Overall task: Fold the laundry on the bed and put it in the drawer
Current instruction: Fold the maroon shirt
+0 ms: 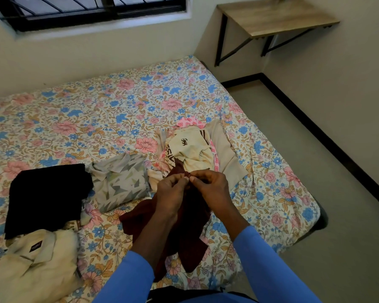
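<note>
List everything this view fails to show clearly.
Drawer: nowhere in the head view, outside the frame.
Maroon garment: type unclear, bunched and partly covered by the left hand and right hand pinching it.
Cream shirt label: too small to read, head view.
Unfolded pile: lower clothes buried under the cream printed top.

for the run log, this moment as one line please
step: folding | left hand: pinches dark maroon cloth garment | right hand: pinches it too | folded black garment: on floral bed | cream clothes pile: beyond hands
</note>
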The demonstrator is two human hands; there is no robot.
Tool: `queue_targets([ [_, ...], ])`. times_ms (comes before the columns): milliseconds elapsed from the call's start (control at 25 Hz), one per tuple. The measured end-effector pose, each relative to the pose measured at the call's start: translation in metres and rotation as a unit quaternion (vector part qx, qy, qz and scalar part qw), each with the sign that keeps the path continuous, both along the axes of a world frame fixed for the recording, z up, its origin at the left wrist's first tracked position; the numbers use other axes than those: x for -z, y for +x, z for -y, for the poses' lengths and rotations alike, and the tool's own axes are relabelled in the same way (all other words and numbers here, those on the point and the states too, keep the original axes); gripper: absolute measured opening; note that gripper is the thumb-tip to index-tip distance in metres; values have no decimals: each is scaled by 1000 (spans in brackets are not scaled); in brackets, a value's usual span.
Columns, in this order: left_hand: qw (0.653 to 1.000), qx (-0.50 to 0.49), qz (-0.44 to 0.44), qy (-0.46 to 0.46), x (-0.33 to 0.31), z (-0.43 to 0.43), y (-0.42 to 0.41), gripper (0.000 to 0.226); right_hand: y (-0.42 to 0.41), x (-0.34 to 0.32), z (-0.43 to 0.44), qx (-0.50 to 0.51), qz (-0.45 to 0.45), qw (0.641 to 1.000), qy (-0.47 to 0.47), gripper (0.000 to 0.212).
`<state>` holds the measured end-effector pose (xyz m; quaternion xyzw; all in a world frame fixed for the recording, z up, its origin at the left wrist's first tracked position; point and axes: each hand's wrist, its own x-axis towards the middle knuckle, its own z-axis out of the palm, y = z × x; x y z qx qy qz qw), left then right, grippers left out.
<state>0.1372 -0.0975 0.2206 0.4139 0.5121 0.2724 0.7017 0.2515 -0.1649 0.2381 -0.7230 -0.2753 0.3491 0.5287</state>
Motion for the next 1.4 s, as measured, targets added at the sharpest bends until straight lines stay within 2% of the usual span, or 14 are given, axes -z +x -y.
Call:
queue_targets([
  [120, 993, 32, -69, 91, -1, -2, 0, 11, 3, 4, -4, -1, 26, 999, -25, 6],
  [240, 950, 76, -198, 230, -5, -5, -1, 5, 1, 8, -10, 11, 21, 999, -42, 7],
  [320, 925, 100, -236, 281, -6, -10, -2, 4, 2, 10, -15, 7, 7, 999, -47, 8],
  [560, 891, 172, -247, 339, -15, -32, -14, 1, 3, 9, -25, -41, -179, 983, 6, 13],
  [640, 919, 144, -204, 305, -18, -36, -14, 5, 1, 9, -31, -52, -198, 978, 36, 7],
  [720, 958, 109, -115, 240, -23, -43, -11, 13, 0, 5, -35, -71, -213, 972, 71, 18],
  [840, 979, 81, -39, 181, -31, -55, -8, 15, 5, 1, -38, -91, -73, 991, 58, 16],
  [960, 966, 186, -64, 167, -38, -66, -18, 10, 15, 4, -37, -89, 144, 986, 11, 12],
  [1040, 911, 300, -150, 242, -36, -86, -31, 9, 22, 3, -35, -114, 238, 964, 18, 8],
  [1120, 847, 338, -247, 329, -39, -110, -45, 11, 30, 3, -33, -213, 316, 924, -2, 14],
  [1200, 812, 324, -301, 381, -48, -128, -55, 20, 41, 7, -35, -303, 445, 841, -53, 29],
  [1280, 761, 313, -368, 433, -54, -135, -56, 33, 49, 10, -36, -292, 569, 768, -34, 39],
  [1360, 704, 315, -434, 467, -56, -137, -52, 47, 55, 7, -40, -245, 596, 765, 6, 47],
  [1400, 702, 319, -444, 457, -55, -139, -51, 53, 60, 5, -42, -238, 588, 773, 27, 46],
])
